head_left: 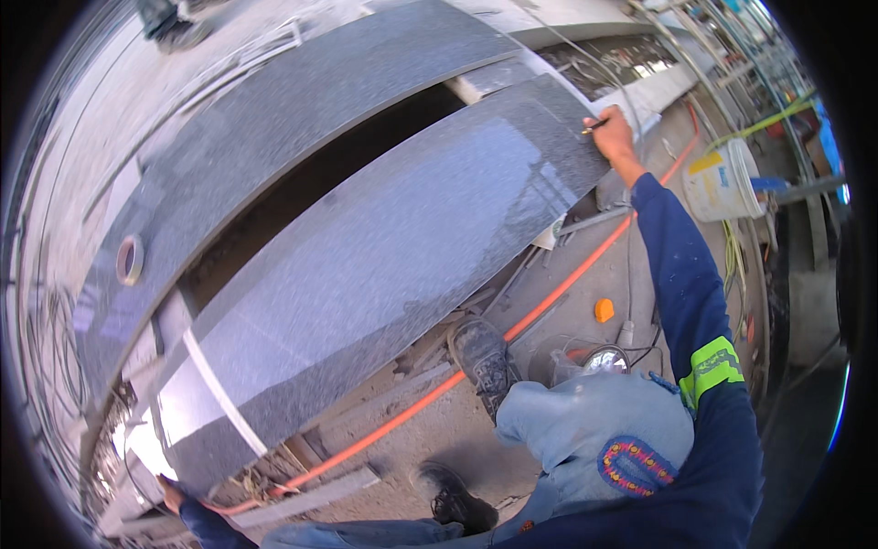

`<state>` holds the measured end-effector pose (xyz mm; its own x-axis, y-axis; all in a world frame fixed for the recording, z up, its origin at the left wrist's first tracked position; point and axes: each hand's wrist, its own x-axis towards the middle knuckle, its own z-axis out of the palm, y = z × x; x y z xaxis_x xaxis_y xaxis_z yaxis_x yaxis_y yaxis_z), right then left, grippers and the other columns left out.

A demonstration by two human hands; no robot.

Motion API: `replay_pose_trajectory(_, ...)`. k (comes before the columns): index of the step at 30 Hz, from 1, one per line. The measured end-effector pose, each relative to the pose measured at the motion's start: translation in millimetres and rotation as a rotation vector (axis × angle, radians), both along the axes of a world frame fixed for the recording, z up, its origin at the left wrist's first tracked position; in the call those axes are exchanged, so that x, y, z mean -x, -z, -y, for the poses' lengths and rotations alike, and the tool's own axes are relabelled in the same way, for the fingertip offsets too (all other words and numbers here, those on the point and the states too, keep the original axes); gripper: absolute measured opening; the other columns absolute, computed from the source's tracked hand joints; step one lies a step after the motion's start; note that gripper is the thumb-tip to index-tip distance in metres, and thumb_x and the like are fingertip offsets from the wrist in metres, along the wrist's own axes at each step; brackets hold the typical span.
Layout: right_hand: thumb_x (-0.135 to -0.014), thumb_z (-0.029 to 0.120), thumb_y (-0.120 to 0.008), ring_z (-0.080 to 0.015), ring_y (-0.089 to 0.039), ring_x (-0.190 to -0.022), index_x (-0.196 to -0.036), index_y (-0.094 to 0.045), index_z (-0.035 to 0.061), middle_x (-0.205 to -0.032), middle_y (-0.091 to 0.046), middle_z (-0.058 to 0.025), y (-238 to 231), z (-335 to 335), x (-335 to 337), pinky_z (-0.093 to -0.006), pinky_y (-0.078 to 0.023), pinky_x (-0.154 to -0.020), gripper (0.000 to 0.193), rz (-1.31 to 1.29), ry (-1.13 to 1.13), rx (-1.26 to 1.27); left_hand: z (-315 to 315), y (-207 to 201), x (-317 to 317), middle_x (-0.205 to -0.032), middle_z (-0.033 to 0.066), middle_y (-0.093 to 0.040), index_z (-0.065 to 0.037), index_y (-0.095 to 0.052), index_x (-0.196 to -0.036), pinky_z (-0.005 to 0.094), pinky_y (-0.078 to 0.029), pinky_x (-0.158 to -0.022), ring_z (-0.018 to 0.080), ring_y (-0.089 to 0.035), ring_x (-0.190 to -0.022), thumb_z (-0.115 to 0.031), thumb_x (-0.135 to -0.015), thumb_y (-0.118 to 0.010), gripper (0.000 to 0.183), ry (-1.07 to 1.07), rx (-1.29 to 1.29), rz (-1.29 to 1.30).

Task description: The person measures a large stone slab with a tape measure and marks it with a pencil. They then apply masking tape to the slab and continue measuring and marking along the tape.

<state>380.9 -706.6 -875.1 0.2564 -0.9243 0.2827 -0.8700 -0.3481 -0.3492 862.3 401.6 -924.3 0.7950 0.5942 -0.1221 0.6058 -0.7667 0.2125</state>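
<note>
A polished grey stone slab (pixel 366 256) lies slanting before me, its surface glossy with reflections. At its far right corner my right hand (pixel 615 137) is closed around a short dark pencil (pixel 594 126), whose tip points at the slab. Down at the near left corner is my left hand (pixel 172 495), by the slab's edge; its fingers are small and partly hidden. A white strip (pixel 219 389) crosses the slab's left end. Beyond a dark gap lies a second grey slab (pixel 302 101), with a roll of tape (pixel 130 260) on its left part.
An orange hose (pixel 567 279) runs along the ground past my shoes (pixel 482 361). To the right stand a white bucket (pixel 722 183) and a yellow-green hose (pixel 732 256). An orange object (pixel 604 309) and a round metal lamp-like thing (pixel 605 360) lie near my knee. Cables (pixel 55 357) hang at far left.
</note>
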Motion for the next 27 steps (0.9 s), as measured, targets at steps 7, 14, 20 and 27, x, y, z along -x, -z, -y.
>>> replay_pose_trajectory(7, -0.082, 0.035, -0.079, -0.0421, -0.064, -0.097, -0.106, -0.058, 0.0023, -0.098, -0.068, -0.0231, -17.4, -33.7, -10.0, -0.0462, -0.049, -0.084, 0.045, 0.033, -0.062, -0.010, -27.1, 22.9, -39.2, -0.136, 0.0142, -0.060, -0.018, -0.042, -0.148, 0.0360, -0.044, -0.104, 0.0271, -0.060, -0.119, -0.062, -0.099, -0.037, 0.066, 0.181, -0.153, -0.023)
replay_pose_trajectory(14, -0.086, 0.048, -0.071, -0.0443, -0.064, -0.102, -0.108, -0.062, 0.0039, -0.105, -0.067, -0.0254, 5.1, -49.9, 20.5, -0.0499, -0.049, -0.087, 0.050, 0.084, 0.219, 0.081, 52.4, 34.1, -55.2, -0.123, 0.0182, -0.064, -0.004, -0.050, -0.135, 0.0360, -0.046, -0.098, 0.0271, -0.062, -0.108, -0.063, -0.093, -0.050, 0.073, 0.157, -0.119, 0.145)
replay_pose_trajectory(20, -0.101, 0.042, -0.049, -0.0361, -0.067, -0.077, -0.108, -0.067, -0.0006, -0.091, -0.070, -0.0206, 72.8, 2.1, 79.1, -0.0458, -0.052, -0.070, 0.047, 0.182, -0.082, -0.104, 78.2, 26.5, 1.0, -0.111, 0.0216, -0.068, 0.008, -0.057, -0.123, 0.0360, -0.047, -0.094, 0.0271, -0.064, -0.099, -0.064, -0.087, -0.061, 0.081, 0.201, 0.077, 0.273)
replay_pose_trajectory(27, -0.095, 0.050, -0.063, -0.0142, -0.038, -0.042, -0.067, -0.046, 0.0134, -0.054, -0.040, -0.0004, 66.3, 46.1, 85.6, -0.0324, -0.030, -0.041, 0.049, 0.738, 0.308, -0.462, 64.2, -6.0, 84.6, -0.106, 0.0257, -0.069, 0.016, -0.066, -0.111, 0.0379, -0.046, -0.094, 0.0282, -0.064, -0.100, -0.068, -0.083, -0.066, 0.089, -0.072, 0.327, 0.405)
